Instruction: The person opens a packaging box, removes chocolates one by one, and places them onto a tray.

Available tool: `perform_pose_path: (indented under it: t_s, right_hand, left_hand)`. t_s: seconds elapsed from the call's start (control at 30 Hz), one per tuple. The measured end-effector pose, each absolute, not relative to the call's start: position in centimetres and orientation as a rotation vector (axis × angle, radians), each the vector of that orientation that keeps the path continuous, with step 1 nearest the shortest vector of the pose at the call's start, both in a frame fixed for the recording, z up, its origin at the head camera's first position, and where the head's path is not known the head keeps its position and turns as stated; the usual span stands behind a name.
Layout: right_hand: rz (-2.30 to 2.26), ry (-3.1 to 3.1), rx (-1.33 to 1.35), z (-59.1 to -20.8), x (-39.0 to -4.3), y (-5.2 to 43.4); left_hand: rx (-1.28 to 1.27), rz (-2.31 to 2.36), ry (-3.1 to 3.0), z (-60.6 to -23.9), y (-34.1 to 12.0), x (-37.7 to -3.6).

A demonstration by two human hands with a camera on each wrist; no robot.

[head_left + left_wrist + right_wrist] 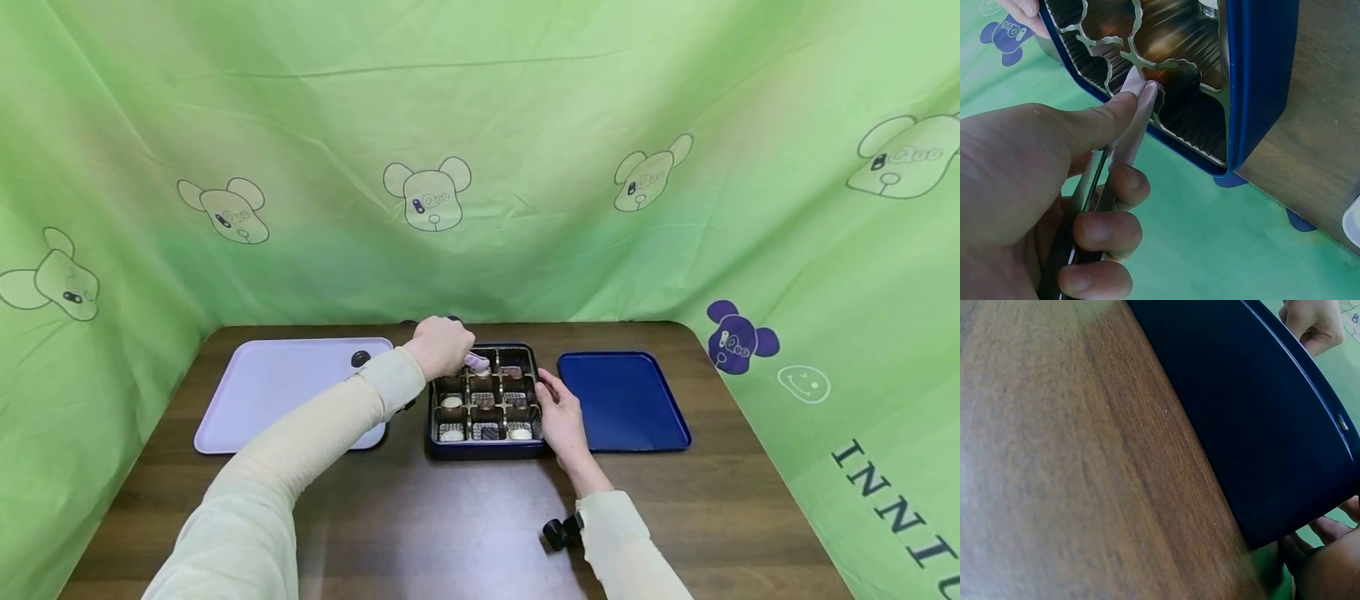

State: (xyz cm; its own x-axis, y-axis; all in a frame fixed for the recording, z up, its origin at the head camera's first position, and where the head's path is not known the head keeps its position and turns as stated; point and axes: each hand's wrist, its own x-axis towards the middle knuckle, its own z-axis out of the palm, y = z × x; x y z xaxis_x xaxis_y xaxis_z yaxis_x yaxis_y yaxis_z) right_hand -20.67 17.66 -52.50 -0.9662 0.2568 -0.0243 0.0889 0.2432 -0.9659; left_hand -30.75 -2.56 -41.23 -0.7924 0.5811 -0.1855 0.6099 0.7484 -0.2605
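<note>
A dark blue box (483, 451) with a gold nine-cell insert (1147, 59) sits mid-table and holds several white and dark chocolates (486, 401). My left hand (448, 348) grips metal tongs with pink tips (1143, 95); the tips rest at a divider in the box's far row. The cells near the tips look empty in the left wrist view. My right hand (561, 417) lies flat against the box's right wall (1260, 425), fingers straight, with its fingertips (1310, 547) at the box corner.
A lavender tray (292, 392) lies left of the box with one dark round piece (361, 358) at its far right corner. A blue tray (622, 400) lies to the right. Green cloth walls in the brown table (465, 517) on three sides.
</note>
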Motion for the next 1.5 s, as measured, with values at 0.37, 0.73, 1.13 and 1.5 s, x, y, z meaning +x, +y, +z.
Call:
perform_pose_path:
  t_s: [0.37,0.73,1.13,1.5]
  right_hand:
    - [1.822,-2.363,-0.33,-52.3,-20.5,17.6]
    - [1.832,-2.351,-0.322,-52.5,-20.7,17.5]
    - [1.835,-2.339,-0.309,-52.5,-20.8,17.5]
    - [1.816,-2.359,-0.323,-52.4,-20.7,17.7]
  left_hand:
    - [0.984,-0.541,2.764,-40.5,-2.4,-30.6]
    - [0.944,-0.592,2.736,-39.4,-1.6,-30.4]
    - [0.822,-0.708,2.693,-38.7,0.6,-30.5]
    - [0.789,-0.863,2.731,-39.3,1.7,-29.7]
